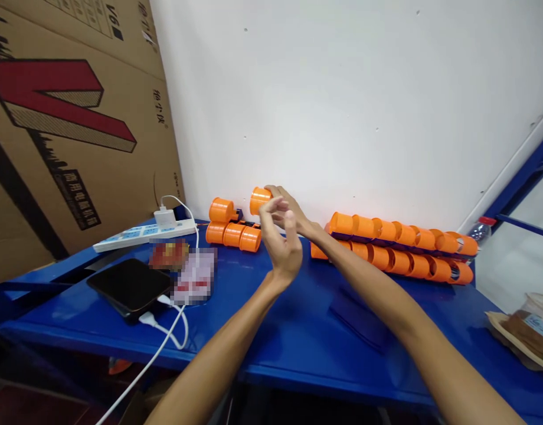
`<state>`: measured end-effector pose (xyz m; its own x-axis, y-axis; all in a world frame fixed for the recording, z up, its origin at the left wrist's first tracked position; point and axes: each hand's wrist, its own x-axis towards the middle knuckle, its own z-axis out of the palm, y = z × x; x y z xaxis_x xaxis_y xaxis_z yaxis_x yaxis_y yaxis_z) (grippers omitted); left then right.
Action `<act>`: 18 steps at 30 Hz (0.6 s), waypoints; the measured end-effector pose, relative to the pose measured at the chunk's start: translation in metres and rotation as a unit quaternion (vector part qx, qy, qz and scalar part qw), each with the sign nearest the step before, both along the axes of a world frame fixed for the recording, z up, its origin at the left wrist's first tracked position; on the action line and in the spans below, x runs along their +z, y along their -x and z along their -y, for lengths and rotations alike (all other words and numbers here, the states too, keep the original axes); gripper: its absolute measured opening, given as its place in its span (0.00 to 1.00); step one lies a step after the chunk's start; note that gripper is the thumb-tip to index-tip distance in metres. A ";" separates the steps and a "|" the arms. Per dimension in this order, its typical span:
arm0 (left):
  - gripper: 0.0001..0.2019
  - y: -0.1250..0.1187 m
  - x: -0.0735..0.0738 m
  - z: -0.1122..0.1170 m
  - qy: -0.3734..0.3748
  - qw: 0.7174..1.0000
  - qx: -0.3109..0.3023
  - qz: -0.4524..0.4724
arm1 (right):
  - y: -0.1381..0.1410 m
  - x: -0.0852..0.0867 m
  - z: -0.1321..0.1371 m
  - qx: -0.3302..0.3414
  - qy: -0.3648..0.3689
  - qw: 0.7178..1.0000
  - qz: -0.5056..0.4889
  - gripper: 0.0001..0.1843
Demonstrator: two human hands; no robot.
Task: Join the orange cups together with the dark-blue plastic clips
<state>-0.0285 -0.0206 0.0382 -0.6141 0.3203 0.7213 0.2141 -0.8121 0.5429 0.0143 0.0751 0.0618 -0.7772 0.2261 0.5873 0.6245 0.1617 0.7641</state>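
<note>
An orange plastic cup (pixel 258 201) is up off the table near the wall, its side towards me. My right hand (pixel 293 206) reaches across and has its fingers on the cup's right side; part of the grip is hidden behind my left hand. My left hand (pixel 283 248) is in front, palm turned inwards, with fingers bent and thumb apart, and nothing shows in it. Whether its fingertips touch the cup I cannot tell. To the left, several more orange cups (pixel 233 234) lie on their sides, one (pixel 221 209) on top of the others.
Two long rows of orange cups (pixel 380 258) lie along the wall at right. At left are a power strip (pixel 143 232) with a white charger (pixel 165 219), a black box-shaped device (pixel 128 286) and a white cable (pixel 169 333). A plastic food container (pixel 535 324) stands far right.
</note>
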 end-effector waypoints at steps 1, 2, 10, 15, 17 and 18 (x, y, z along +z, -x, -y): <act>0.12 0.005 0.002 -0.002 -0.003 1.000 0.009 0.016 | -0.004 0.005 0.004 0.001 0.018 1.000 0.001 0.22; 0.12 0.011 0.004 -0.005 0.001 1.000 0.016 0.023 | -0.010 0.006 0.011 0.017 0.064 0.998 -0.002 0.22; 0.29 0.021 -0.003 -0.033 0.312 0.917 -0.247 0.020 | -0.075 -0.030 0.094 0.081 0.222 0.968 0.089 0.18; 0.28 0.009 -0.013 -0.032 0.355 0.882 -0.311 0.010 | -0.095 -0.024 0.110 0.152 0.342 0.922 0.103 0.20; 0.27 0.008 -0.013 -0.032 0.331 0.893 -0.304 0.035 | -0.116 -0.014 0.116 0.187 0.394 0.900 0.017 0.24; 0.27 0.009 -0.013 -0.032 0.316 0.897 -0.304 0.052 | -0.130 -0.011 0.120 0.185 0.402 0.895 -0.056 0.21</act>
